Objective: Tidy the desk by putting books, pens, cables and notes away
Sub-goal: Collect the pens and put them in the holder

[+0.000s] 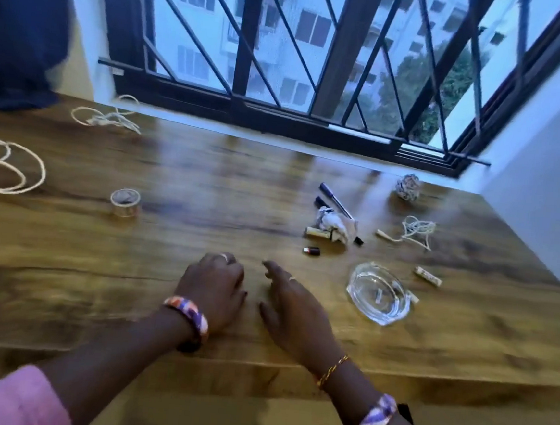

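On the desk (pixel 62 281), both hands rest empty, left (pixel 214 288) curled, right (pixel 292 306) relaxed, near pens (pixel 335 200) and glass dish (pixel 380 294)

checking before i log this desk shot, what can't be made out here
Head view only:
- Left hand: curled fingers hide whether it holds anything.
- White coiled cable: cut off by the left edge.
- Two dark pens: lower ends hidden under crumpled white paper.
- Clear glass dish: small contents blurred.

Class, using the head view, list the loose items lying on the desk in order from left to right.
Large cable coil → smaller white cable → tape roll → small red-capped bottle → glass ashtray → tangled white cord.
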`<state>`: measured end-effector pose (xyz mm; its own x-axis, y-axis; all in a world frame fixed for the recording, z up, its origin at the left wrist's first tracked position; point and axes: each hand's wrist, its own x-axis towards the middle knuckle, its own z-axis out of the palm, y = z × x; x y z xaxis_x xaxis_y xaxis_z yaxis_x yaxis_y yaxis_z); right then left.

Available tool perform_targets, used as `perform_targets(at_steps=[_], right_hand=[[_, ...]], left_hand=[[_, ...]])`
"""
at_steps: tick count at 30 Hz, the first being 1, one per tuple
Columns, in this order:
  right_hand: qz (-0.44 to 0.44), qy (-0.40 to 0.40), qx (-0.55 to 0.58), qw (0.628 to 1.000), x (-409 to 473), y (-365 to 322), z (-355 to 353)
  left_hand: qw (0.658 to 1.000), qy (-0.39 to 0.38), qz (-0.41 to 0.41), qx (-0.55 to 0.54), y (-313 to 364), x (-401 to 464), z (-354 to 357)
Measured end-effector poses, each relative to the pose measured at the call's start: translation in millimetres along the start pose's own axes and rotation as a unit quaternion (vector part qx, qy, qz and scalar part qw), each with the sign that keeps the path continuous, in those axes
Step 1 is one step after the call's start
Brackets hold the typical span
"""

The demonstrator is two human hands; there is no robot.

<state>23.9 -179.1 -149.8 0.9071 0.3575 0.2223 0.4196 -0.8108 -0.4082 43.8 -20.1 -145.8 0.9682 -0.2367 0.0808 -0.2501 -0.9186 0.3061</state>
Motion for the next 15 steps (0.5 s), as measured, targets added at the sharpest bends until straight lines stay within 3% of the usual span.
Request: perform_targets(at_steps=[5, 9, 11, 15], right_hand=[[-0.020, 0.118, 0.083, 0.989, 62, 71, -79], [0.050, 0.172, 0.115, 0.977, 104, 152, -116], [0.093, 0.161, 0.107, 0.977, 121, 186, -118], [0.127, 0.040, 0.081, 0.988, 156, 223, -102]], left_hand=[[0.979, 0.051, -0.088, -0.179, 51, 103, -17], [0.960, 0.087, -0.157, -0.214, 97, 187, -17], [0.957, 0.087, -0.189, -0.201, 110, 218, -12], [0.961, 0.009, -0.251, -0.118, 129, 252, 0]])
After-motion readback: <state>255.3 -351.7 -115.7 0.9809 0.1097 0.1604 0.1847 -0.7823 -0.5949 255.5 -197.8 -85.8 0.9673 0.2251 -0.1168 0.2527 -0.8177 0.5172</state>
